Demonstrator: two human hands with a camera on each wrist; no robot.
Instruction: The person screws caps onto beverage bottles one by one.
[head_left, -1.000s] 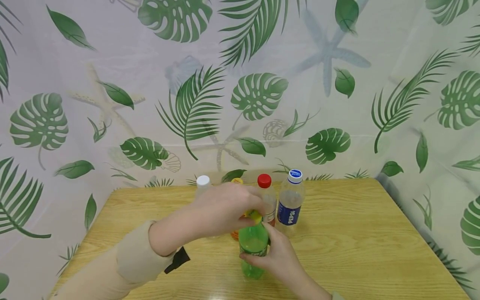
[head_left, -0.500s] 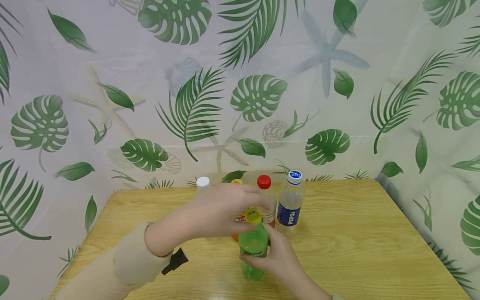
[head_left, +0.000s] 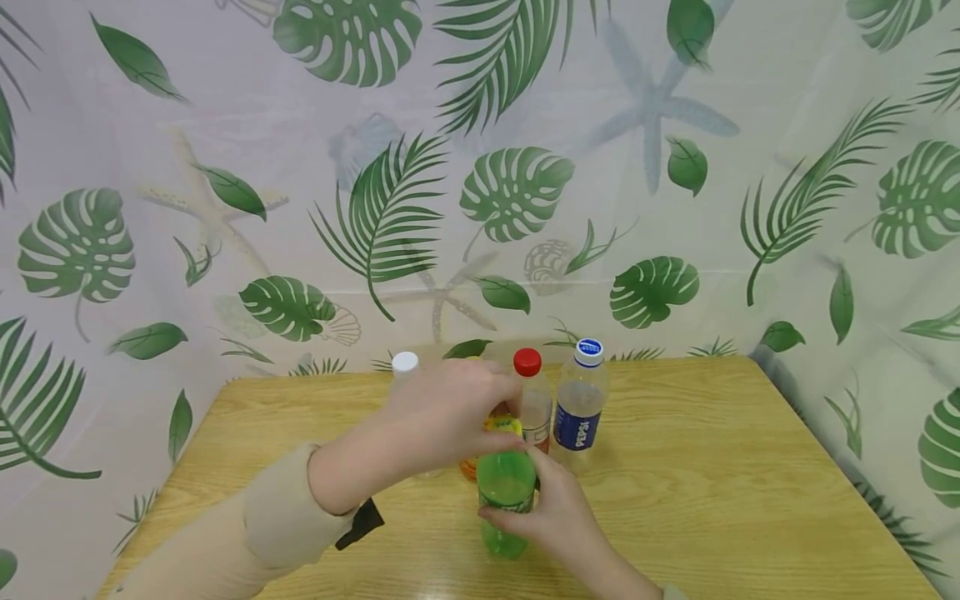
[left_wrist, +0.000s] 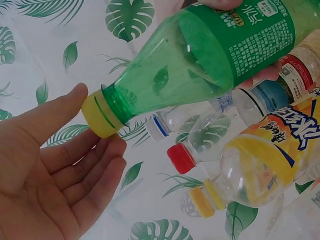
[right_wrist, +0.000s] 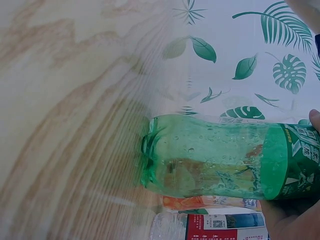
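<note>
A green soda bottle (head_left: pixel 507 483) stands upright on the wooden table, with a green label and some clear liquid inside. My right hand (head_left: pixel 561 512) grips it round the label from the right. On its neck sits a yellow cap (left_wrist: pixel 103 114). My left hand (head_left: pixel 450 412) reaches over from the left and pinches this cap between thumb and forefinger; its other fingers are loosely bent beneath the cap in the left wrist view. In the right wrist view the bottle's base meets the tabletop, and part of the right hand (right_wrist: pixel 295 220) shows at the label.
Behind the green bottle stand a red-capped bottle (head_left: pixel 534 404), a Pepsi bottle (head_left: pixel 577 427) with a blue-and-white cap, and a white-capped bottle (head_left: pixel 406 364). An orange-labelled bottle (left_wrist: pixel 280 152) with a yellow cap is mostly hidden by the left hand in the head view. A leaf-patterned sheet (head_left: pixel 660 217) hangs behind the table.
The left fingers spread away from the yellow cap half a second ago and have now closed on it again, with the wrist turned. The right hand and green bottle have stayed in place.
</note>
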